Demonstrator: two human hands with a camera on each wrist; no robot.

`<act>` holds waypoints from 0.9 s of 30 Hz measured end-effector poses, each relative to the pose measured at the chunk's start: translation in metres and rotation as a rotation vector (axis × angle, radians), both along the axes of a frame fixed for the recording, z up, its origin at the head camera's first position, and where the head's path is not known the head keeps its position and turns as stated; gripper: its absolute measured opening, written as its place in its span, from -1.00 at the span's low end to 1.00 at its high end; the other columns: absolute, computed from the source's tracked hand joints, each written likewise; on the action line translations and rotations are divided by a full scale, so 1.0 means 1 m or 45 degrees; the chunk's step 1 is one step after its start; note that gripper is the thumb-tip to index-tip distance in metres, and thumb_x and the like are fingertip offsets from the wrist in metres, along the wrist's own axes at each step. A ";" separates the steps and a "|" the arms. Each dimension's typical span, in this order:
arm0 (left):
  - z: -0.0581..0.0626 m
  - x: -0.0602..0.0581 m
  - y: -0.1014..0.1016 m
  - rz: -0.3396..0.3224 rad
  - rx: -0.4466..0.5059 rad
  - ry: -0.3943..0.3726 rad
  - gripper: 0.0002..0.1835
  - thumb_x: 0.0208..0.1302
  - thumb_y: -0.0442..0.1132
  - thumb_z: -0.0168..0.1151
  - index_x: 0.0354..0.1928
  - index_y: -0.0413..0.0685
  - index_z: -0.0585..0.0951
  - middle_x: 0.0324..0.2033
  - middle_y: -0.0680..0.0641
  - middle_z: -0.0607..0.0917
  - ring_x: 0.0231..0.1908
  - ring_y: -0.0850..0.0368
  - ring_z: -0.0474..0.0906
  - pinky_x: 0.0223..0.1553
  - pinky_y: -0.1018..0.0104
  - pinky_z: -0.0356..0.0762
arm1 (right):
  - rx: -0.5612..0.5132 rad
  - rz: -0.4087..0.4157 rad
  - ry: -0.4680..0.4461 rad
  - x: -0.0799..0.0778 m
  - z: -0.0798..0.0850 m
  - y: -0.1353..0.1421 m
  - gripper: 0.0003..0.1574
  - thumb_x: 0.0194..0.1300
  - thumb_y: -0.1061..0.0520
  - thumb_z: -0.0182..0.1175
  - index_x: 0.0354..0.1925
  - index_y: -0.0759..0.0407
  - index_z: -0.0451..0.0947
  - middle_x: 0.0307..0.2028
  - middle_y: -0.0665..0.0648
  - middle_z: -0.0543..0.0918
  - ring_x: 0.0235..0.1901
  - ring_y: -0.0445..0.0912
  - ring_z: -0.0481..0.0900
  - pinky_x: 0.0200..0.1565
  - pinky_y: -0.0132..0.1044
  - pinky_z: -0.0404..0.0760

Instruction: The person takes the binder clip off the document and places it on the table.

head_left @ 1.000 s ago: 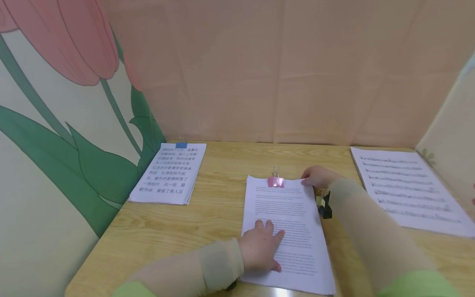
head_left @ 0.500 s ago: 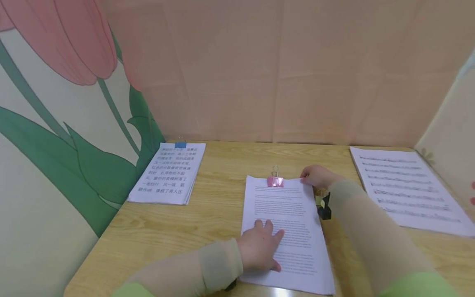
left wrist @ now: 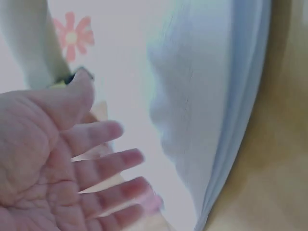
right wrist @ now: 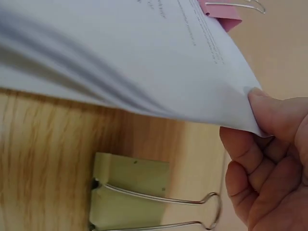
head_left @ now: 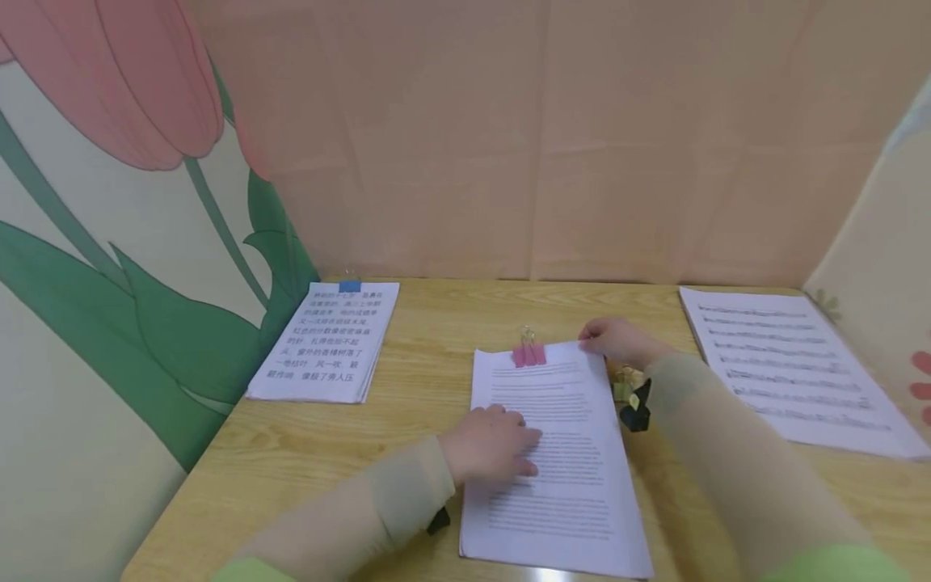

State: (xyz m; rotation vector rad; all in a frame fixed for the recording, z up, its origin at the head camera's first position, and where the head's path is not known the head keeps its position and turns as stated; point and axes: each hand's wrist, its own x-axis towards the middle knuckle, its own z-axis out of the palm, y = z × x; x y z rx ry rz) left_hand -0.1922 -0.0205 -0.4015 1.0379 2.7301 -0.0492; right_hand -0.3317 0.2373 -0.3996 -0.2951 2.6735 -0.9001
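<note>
A stack of printed paper lies on the wooden table, with a pink binder clip on its top edge. My right hand pinches the stack's upper right corner; in the right wrist view the thumb is on top and the curled fingers are underneath. That corner is lifted off the table. Over the left half of the page is my left hand, fingers extended. The left wrist view shows its palm holding nothing, beside the stack's edge. A yellow-green binder clip lies below the raised corner.
At the back left sits a stack of large-print pages with a blue binder clip. Sheet music lies at the right. A curtain-like backdrop rises behind the table.
My left hand has come up from lying spread on the page and shifted up and left. The right hand keeps its corner, now slightly raised, and the pink clip has tilted.
</note>
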 end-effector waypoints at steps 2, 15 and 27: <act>0.008 -0.013 -0.004 0.071 0.128 -0.008 -0.48 0.33 0.16 0.12 0.28 0.19 0.49 0.13 0.08 0.58 0.12 0.07 0.46 0.15 0.16 0.40 | -0.008 0.013 0.037 0.002 0.004 0.000 -0.79 0.41 0.11 0.07 -0.15 0.20 0.57 -0.20 0.16 0.61 -0.18 0.06 0.47 -0.18 -0.11 0.42; 0.046 -0.092 -0.023 0.475 0.767 -0.094 -0.37 0.40 0.07 0.08 0.41 -0.01 0.29 0.30 -0.05 0.43 0.30 -0.01 0.32 0.31 0.10 0.25 | -0.210 -0.053 0.145 0.022 0.024 -0.003 -0.74 0.41 0.12 0.09 -0.09 0.29 0.55 -0.18 0.21 0.62 -0.14 0.07 0.50 -0.09 -0.08 0.43; 0.071 -0.121 -0.020 0.452 0.949 -0.542 -0.19 0.33 0.21 0.09 0.48 -0.02 0.14 0.29 -0.07 0.43 0.31 0.03 0.29 0.32 0.12 0.21 | -0.278 -0.067 0.156 0.039 0.043 -0.005 -0.69 0.46 0.01 0.04 -0.10 0.20 0.55 -0.12 0.21 0.62 -0.07 0.10 0.45 0.00 0.03 0.29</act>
